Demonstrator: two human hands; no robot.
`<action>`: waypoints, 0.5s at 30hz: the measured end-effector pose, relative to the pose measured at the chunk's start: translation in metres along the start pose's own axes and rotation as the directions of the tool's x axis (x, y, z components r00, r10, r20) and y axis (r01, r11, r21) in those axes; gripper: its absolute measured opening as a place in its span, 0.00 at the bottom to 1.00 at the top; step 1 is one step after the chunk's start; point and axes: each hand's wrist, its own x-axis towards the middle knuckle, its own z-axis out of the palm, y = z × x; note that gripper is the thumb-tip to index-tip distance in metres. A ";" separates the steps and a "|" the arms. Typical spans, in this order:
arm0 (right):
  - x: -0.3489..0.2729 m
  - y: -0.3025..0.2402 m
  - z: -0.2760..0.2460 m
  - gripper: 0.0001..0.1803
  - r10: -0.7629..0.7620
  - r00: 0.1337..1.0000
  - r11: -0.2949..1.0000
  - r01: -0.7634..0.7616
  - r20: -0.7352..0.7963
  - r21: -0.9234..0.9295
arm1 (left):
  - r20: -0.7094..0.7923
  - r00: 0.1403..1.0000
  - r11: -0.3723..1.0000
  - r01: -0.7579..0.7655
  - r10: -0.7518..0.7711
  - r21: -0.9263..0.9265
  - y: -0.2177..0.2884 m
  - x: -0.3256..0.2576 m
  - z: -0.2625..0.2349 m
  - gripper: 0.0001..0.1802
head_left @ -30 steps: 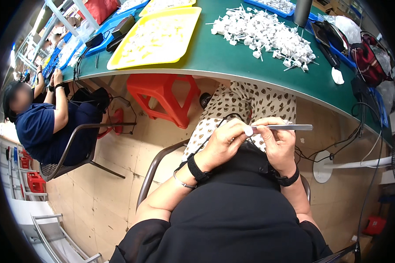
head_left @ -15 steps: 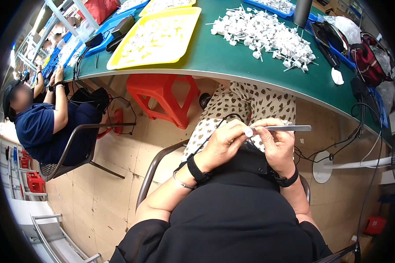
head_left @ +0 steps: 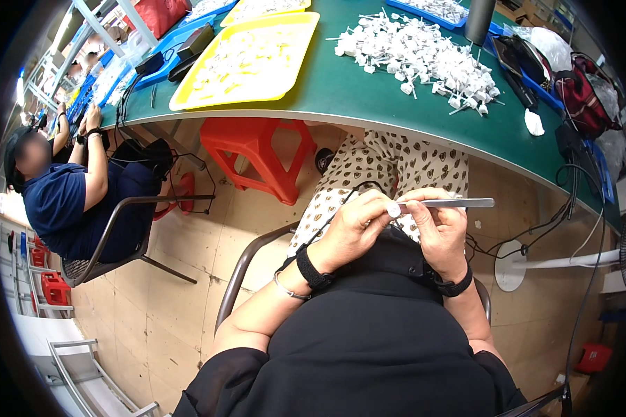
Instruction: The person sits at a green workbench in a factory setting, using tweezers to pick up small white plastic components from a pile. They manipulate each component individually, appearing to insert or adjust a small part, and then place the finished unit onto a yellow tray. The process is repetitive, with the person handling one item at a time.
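Note:
Both hands meet above my lap, just below the table's front edge. Pinched in my left hand (head_left: 361,224) is a small white round-ended part (head_left: 394,209); its far side is hidden by the fingers. My right hand (head_left: 439,226) is closed around metal tweezers (head_left: 466,203), whose broad end points right. The tweezer tips are at the white part, too small to tell whether they touch it. On the table lies a loose heap of small white plastic parts with thin stems (head_left: 417,59). A yellow tray (head_left: 300,59) holds many small pale pieces.
The green table (head_left: 355,97) spans the front. A red stool (head_left: 261,149) stands beneath it. At the right are a dark red bag (head_left: 586,97), hanging cables (head_left: 576,187) and a white stand base (head_left: 511,265). A seated person (head_left: 83,187) works at the left.

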 end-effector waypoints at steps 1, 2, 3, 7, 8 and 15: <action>0.000 0.000 0.000 0.04 0.002 1.000 1.000 -0.002 -0.002 0.010 | 0.001 1.000 1.000 0.002 -0.002 0.001 0.000 0.000 0.000 0.05; 0.000 -0.001 0.001 0.04 0.005 1.000 1.000 -0.005 -0.005 0.019 | 0.001 1.000 1.000 0.004 -0.004 -0.002 0.000 0.000 0.000 0.05; 0.000 -0.001 0.001 0.03 0.007 1.000 1.000 -0.007 -0.007 0.029 | 0.001 1.000 1.000 0.006 -0.006 -0.004 -0.001 -0.001 0.001 0.05; 0.001 -0.001 0.001 0.03 -0.012 1.000 1.000 0.012 -0.007 -0.001 | 0.001 1.000 1.000 -0.014 0.014 0.028 0.001 0.001 0.000 0.05; 0.001 -0.001 0.001 0.03 -0.006 1.000 1.000 0.006 -0.003 -0.005 | 0.000 1.000 1.000 -0.005 0.005 0.017 0.001 0.001 0.000 0.06; 0.001 -0.009 0.000 0.04 0.060 0.998 0.998 -0.060 0.010 -0.014 | 0.002 1.000 1.000 0.001 -0.001 0.004 -0.002 -0.001 0.001 0.06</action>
